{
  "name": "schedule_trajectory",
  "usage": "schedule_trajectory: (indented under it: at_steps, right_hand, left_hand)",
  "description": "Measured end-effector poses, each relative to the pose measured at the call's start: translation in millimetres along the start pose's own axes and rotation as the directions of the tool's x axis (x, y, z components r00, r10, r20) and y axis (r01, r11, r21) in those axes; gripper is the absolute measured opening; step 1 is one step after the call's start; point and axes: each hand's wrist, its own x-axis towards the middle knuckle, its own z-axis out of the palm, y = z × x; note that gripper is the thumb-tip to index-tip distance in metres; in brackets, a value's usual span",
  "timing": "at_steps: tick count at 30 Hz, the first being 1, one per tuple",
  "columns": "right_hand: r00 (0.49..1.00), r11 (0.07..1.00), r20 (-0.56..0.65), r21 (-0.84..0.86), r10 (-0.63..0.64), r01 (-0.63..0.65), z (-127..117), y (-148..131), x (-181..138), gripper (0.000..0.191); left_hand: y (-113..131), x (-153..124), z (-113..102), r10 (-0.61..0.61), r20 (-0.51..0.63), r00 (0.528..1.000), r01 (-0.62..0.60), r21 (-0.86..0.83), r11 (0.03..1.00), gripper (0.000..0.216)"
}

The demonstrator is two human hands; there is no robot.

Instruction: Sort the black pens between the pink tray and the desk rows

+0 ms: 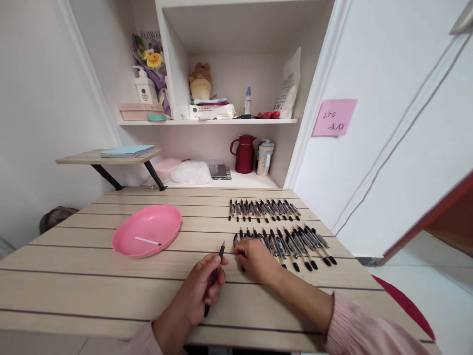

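Note:
My left hand (207, 283) is closed around a black pen (220, 250), its bare writing point up and its dark lower end sticking out below the palm. To its right, my right hand (254, 257) rests at the left end of the nearer row of pens (291, 244), fingers curled down and pressed together. What those fingers pinch is hidden. A short dark piece like a pen cap (235, 240) lies just beyond the fingertips. Behind stands a second row of pens (264, 209), lying side by side. Both rows hold several pens with clear barrels and black ends.
At left on the slatted table (84, 281) sits a pink scalloped tray (148, 222) with a thin white pen refill (148, 241) in it. A small raised shelf (84, 157) stands at the back left. Behind are shelves with a red jug (244, 154) and a tumbler (264, 159).

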Motion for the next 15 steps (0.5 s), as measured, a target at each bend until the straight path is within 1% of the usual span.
schedule_trajectory:
  at_steps: [5, 10, 15]
  right_hand:
    - [0.997, 0.994, 0.042, -0.085, 0.065, -0.061, 0.0, -5.2, 3.1, 0.023]
    - [0.99, 0.974, 0.094, -0.209, 0.103, -0.082, -3.1, -9.9, 7.1, 0.021]
    - [0.994, 0.963, 0.059, -0.259, 0.096, -0.078, 2.3, -8.1, 8.0, 0.019]
  left_hand:
    - [-0.4, 0.7, -1.4, 0.004, 0.005, 1.0, -0.004, 0.011, 1.0, 0.026]
    - [-0.7, 1.1, -2.7, 0.0, 0.025, 1.0, 0.0, 0.011, 1.0, 0.027]
    - [-1.1, 0.7, -3.4, -0.002, 0.024, 1.0, 0.002, 0.002, 1.0, 0.027]
